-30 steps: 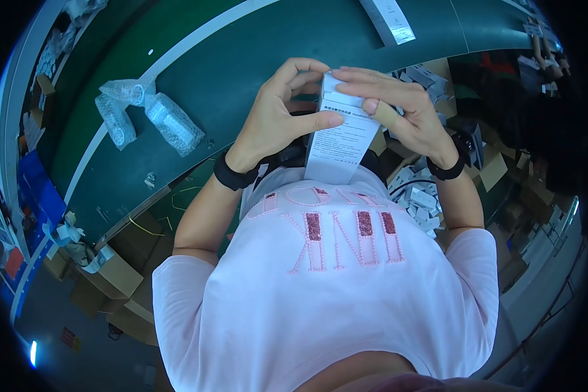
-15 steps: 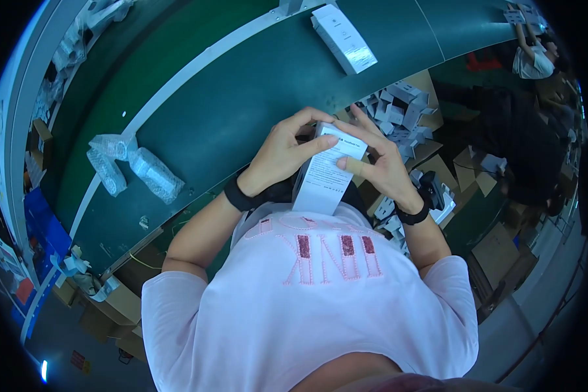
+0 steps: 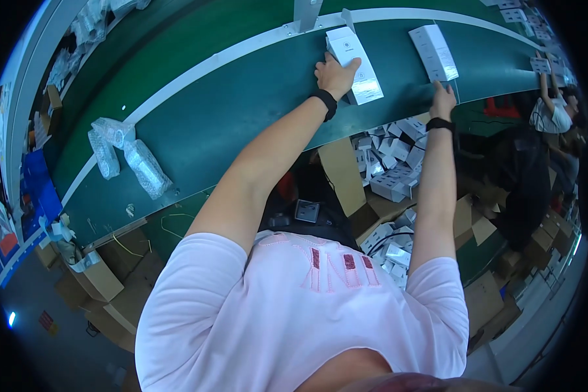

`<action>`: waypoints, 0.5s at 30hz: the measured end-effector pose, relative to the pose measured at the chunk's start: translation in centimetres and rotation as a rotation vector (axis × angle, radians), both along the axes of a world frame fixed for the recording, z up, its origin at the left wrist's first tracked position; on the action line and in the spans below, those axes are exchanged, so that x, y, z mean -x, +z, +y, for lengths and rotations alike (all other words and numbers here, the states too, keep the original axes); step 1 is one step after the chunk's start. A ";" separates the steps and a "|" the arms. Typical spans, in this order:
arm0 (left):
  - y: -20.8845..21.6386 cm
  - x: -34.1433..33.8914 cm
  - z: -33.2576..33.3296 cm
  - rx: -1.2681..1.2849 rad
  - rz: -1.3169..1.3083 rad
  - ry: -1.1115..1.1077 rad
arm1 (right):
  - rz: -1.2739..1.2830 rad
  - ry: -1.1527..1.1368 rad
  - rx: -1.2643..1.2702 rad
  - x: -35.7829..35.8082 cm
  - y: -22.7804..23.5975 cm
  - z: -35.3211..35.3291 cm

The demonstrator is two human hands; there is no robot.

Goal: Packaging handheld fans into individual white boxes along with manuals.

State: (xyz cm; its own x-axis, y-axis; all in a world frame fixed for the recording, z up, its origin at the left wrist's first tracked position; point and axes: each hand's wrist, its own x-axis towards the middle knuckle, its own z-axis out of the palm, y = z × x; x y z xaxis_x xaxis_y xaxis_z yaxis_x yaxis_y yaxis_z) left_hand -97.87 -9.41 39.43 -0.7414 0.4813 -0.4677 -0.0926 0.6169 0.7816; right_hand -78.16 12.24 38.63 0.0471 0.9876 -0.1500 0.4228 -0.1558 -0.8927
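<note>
My left hand (image 3: pixel 337 76) reaches across the green table and grips a long white carton (image 3: pixel 360 68), thumb on its top face and fingers at its left side. The carton lies slanted, its near end shiny. To the right, a second white carton (image 3: pixel 432 53) lies on the table close to the far rail. My right hand (image 3: pixel 443 99) is at its near end, fingers stretched towards it and apparently touching; they do not wrap round it. Both my wrists wear black bands.
Bubble-wrapped items (image 3: pixel 134 153) lie at the table's left. Below the near edge, an open cardboard box (image 3: pixel 343 176) stands by a heap of small white boxes (image 3: pixel 392 160). A metal post (image 3: pixel 306 14) rises from the pale rail. Co-workers are at the far right.
Half a second ago both hands held a white carton against my chest. Now the arms are stretched out over the table, and two cartons lie there instead of one.
</note>
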 end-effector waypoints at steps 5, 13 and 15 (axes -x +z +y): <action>0.8 -0.3 -2.1 -0.091 0.114 -0.100 | -0.193 0.784 0.071 8.5 2.6 -14.1; 9.2 1.6 -21.5 -0.801 -0.955 0.313 | -0.043 1.187 0.271 10.8 14.8 -23.9; 11.3 4.2 -26.6 -0.883 -1.257 0.412 | 0.040 1.161 0.350 12.5 16.8 -24.6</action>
State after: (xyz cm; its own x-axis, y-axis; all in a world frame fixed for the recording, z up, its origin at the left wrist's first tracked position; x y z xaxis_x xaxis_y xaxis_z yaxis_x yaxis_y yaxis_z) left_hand -102.05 -36.03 50.73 -0.2576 0.7940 -0.5506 -0.9660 -0.1988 0.1654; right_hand -90.64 -12.34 55.46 -0.8501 0.3448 -0.3981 0.4439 0.0625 -0.8939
